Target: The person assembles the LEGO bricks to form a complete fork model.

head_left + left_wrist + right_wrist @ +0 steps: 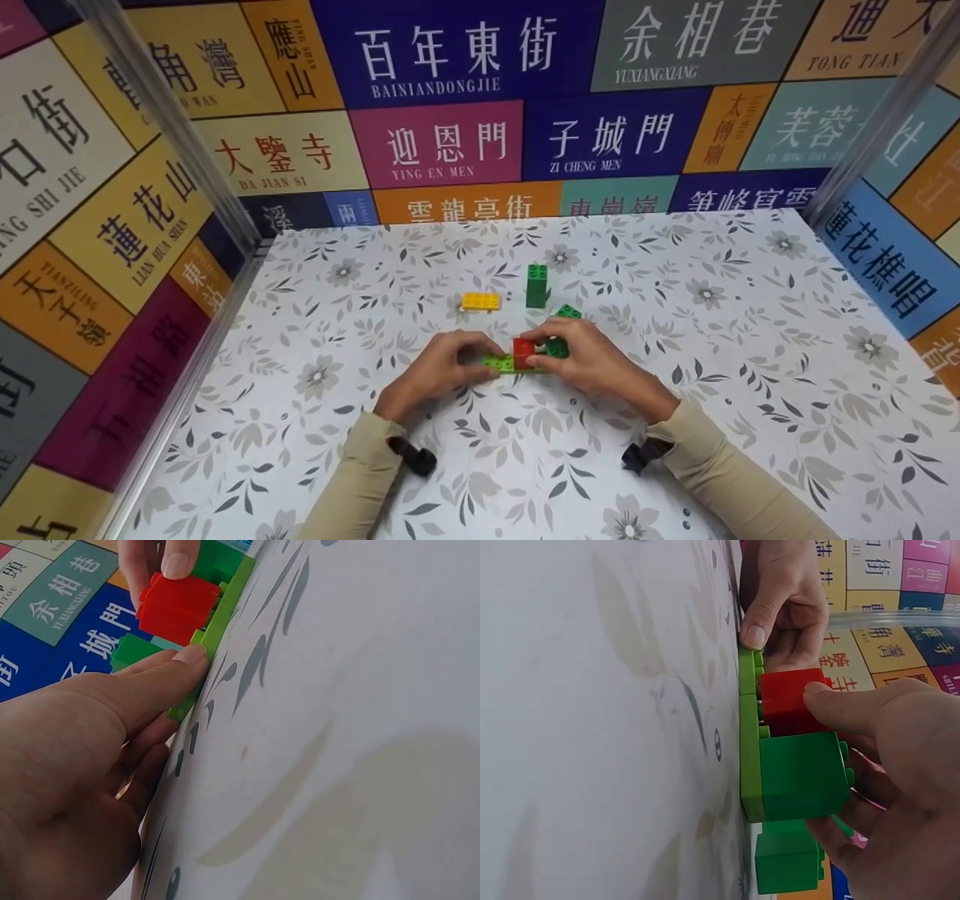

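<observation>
Left hand [439, 366] is pinching a lime-green plastic base [751, 757], right hand [594, 356] 1 red plastic block [786, 696] beside 1 mounted green plastic block [801, 776]; 1 yellow plastic brick [481, 301] is lying unattached.

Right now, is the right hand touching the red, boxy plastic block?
Touching: the right wrist view shows the right hand with its thumb against the red block.

Downward head view, low close wrist views, shared red brick [176, 611]
</observation>
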Motion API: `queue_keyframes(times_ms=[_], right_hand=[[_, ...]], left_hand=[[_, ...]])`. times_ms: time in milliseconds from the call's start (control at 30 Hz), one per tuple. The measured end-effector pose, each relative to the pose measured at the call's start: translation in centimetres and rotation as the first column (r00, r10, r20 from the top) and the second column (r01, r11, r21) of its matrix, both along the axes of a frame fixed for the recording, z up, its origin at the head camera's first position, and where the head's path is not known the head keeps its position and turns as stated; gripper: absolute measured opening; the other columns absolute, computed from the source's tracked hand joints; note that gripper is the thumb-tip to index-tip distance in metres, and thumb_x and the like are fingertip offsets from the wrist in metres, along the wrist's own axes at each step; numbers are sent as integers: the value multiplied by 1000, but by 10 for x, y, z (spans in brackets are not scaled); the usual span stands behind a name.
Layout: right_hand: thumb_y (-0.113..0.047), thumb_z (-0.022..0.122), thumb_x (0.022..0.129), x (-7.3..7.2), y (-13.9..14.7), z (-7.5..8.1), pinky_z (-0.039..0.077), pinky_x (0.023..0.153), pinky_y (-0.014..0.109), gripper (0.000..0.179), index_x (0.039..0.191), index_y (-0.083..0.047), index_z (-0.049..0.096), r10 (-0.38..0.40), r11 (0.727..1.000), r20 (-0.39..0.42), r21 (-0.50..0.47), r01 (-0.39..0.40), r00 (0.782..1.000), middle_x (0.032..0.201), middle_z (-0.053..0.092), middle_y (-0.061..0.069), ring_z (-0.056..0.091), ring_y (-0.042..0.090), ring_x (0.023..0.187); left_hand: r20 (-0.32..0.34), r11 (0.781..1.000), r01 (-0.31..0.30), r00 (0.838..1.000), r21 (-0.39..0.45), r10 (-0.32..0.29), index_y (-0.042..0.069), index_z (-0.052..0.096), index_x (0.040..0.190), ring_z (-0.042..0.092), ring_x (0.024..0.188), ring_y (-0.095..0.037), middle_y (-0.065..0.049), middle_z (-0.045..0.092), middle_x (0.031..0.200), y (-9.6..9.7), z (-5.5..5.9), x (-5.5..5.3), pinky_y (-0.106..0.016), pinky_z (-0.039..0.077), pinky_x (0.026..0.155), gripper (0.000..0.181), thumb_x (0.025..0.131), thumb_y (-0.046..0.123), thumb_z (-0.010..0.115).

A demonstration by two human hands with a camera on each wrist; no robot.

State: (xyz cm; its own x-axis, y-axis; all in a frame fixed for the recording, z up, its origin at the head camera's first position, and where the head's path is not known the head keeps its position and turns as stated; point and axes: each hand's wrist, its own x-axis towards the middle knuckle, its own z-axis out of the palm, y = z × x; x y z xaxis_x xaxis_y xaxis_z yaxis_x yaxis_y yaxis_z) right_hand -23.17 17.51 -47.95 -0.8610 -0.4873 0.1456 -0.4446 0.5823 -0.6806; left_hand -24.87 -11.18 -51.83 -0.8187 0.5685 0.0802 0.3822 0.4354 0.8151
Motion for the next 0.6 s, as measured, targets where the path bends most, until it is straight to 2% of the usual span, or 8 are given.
queue_keyframes(times_ms=[200, 433, 600], right_hand=[[-26, 86, 95, -1, -2, 2, 50, 113, 53, 36, 130, -23, 79, -2, 1000, 0, 28, 2, 1000, 124, 79, -4, 69, 24, 123], [-28, 88, 93, -4, 0, 0, 53, 108, 50, 34, 126, -22, 81, 25, 998, -63, 51, -22, 998, 120, 81, -5, 71, 21, 116], [-28, 89, 91, -5, 2, 1, 53, 106, 49, 36, 126, -21, 81, 24, 998, -55, 61, -20, 998, 120, 81, -3, 70, 22, 115]], left_hand=[[17, 1000, -12, 1000, -4, 12, 28, 79, 121, 68, 114, -10, 15, 76, 121, 0, -1, 1, -40, 52, 107, 29, 94, 22, 86], [-29, 1000, 5, 1000, 17, -4, 23, 80, 121, 70, 108, -12, 10, 78, 118, 0, 0, 1, -39, 55, 100, 27, 95, 22, 86], [-1, 1000, -2, 1000, 16, 2, 25, 79, 121, 70, 112, -10, 12, 78, 119, 1, 1, 2, -38, 54, 103, 27, 95, 22, 86]])
